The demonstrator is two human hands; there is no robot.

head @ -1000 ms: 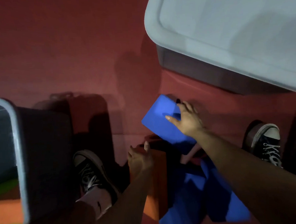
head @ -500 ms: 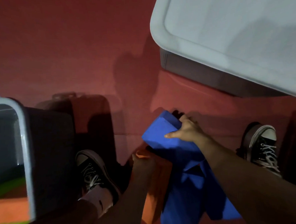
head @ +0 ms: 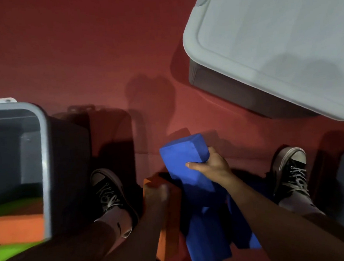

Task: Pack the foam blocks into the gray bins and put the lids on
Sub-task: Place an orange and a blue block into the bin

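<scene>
My right hand grips a blue foam block, thumb on its near face and fingers round its far side, tilted above the floor between my feet. My left hand holds the top end of an orange foam block just left of it. More blue blocks lie heaped under my arms. An open gray bin at the left holds orange and green blocks. A second gray bin at the upper right wears its pale lid.
The floor is red. My two black sneakers stand either side of the heap, left shoe close to the open bin, right shoe near a dark shape at the right edge.
My right hand has closed round the blue block and raised and tilted it. My left hand has taken hold of the orange block's top. The view has shifted right, showing more of the open bin.
</scene>
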